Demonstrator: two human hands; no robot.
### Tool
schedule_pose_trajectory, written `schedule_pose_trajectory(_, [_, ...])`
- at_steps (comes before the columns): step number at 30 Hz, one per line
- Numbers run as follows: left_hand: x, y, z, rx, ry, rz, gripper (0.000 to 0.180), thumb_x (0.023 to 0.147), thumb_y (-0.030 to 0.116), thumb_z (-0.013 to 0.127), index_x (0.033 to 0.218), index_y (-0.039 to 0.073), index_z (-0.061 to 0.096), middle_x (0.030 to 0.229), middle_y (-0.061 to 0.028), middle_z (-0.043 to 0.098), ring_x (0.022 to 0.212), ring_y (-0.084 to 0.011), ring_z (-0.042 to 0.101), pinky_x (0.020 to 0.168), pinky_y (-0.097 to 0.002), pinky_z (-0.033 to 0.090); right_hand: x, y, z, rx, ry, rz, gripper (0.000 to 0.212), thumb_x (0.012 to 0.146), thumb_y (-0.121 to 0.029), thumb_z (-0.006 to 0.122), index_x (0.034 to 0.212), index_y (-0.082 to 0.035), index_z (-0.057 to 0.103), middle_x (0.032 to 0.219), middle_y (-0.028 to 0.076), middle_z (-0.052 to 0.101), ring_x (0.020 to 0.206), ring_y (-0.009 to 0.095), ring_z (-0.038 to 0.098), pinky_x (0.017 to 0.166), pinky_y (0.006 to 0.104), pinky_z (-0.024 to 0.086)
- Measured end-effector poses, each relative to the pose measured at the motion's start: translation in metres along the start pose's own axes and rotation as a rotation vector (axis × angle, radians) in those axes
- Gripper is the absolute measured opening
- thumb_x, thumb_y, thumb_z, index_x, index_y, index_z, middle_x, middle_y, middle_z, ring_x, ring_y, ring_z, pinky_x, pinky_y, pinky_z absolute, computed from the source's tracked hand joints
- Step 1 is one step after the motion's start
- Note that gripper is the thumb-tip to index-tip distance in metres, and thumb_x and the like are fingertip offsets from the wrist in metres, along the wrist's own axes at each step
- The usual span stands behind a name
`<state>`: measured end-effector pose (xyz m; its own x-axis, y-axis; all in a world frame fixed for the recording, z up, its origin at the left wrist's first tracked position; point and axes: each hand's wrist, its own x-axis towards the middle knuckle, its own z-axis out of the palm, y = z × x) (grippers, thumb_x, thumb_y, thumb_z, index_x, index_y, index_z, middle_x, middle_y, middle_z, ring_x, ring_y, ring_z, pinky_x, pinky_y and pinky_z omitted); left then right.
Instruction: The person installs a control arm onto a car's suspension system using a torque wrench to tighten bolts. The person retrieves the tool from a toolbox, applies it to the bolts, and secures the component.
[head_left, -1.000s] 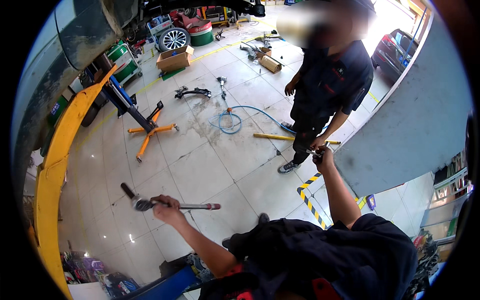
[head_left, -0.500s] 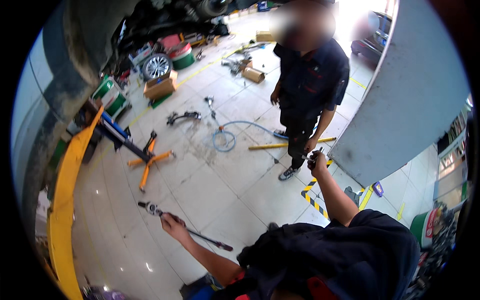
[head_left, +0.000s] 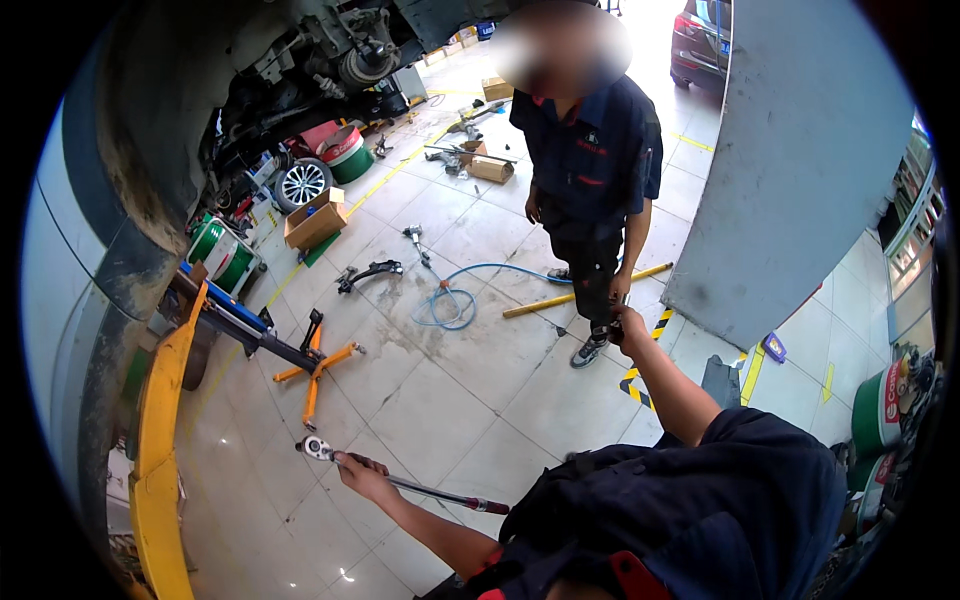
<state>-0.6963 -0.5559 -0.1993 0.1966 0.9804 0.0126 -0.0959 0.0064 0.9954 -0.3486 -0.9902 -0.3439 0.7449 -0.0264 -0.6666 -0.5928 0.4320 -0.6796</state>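
A co-worker [head_left: 590, 165] stands ahead. Below, a long ratchet-headed wrench [head_left: 432, 491] slants across, its shaft wrapped near the head by the left hand's [head_left: 366, 478] fingers. The right hand [head_left: 630, 333], just beside the co-worker's hand [head_left: 619, 286], curls around a small metal piece [head_left: 622, 300] (too small to identify).

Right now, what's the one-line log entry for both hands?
left hand: gripping wrench near its head | right hand: close to co-worker's hand, contents unclear | floor: blue hose, yellow pole

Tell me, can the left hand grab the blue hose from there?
Probably not: the left hand is wrapped around a long wrench, and the blue hose lies on the floor, well out beyond it.
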Motion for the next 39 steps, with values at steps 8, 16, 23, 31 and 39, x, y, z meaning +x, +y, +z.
schedule_pose_trajectory(8, [-0.013,0.011,0.011,-0.234,0.096,-0.022,0.059,0.096,0.066,0.049,0.075,0.013,0.036,0.056,0.0026,0.028,0.044,-0.0085,0.027,0.04,-0.0246,0.023,0.019,0.001,-0.031,-0.077,-0.012,-0.009,0.031,0.095,-0.042,0.058,0.085,-0.012,0.056,0.066,0.003,0.053,0.052,0.018,0.054,0.047,0.0318,0.043])
schedule_pose_trajectory(16, [0.004,-0.018,-0.011,-0.244,0.073,-0.146,0.062,0.094,0.07,0.048,0.071,0.014,0.036,0.054,0.0024,0.03,0.042,-0.0087,0.027,0.04,-0.025,0.023,0.003,0.011,-0.025,-0.046,-0.003,-0.01,0.031,0.095,-0.039,0.059,0.077,-0.014,0.053,0.068,0.001,0.048,0.051,0.016,0.047,0.045,0.0303,0.039])
schedule_pose_trajectory(23, [0.004,-0.014,-0.007,-0.183,0.036,-0.182,0.06,0.096,0.067,0.049,0.071,0.014,0.037,0.054,0.0027,0.029,0.043,-0.0085,0.027,0.04,-0.0247,0.023,0.005,0.017,-0.022,-0.088,0.001,-0.006,0.027,0.093,-0.035,0.061,0.079,-0.013,0.054,0.069,0.002,0.049,0.052,0.016,0.049,0.045,0.0304,0.04])
schedule_pose_trajectory(31, [0.006,-0.027,-0.015,-0.274,-0.017,-0.152,0.048,0.1,0.056,0.049,0.079,0.014,0.042,0.057,0.0021,0.033,0.044,-0.0101,0.032,0.039,-0.0248,0.026,0.028,0.095,-0.018,-0.872,-0.09,0.017,0.026,0.091,-0.031,0.062,0.08,-0.008,0.058,0.064,0.004,0.051,0.05,0.016,0.047,0.044,0.0332,0.038])
schedule_pose_trajectory(39, [0.0,-0.046,-0.083,-0.31,0.01,-0.068,0.047,0.102,0.048,0.05,0.079,0.008,0.047,0.058,0.0003,0.039,0.041,-0.0105,0.037,0.037,-0.0261,0.03,-0.13,0.154,0.118,-1.116,-0.799,0.072,0.032,0.095,-0.036,0.063,0.092,-0.004,0.066,0.071,0.002,0.057,0.056,0.01,0.048,0.046,0.0268,0.038])
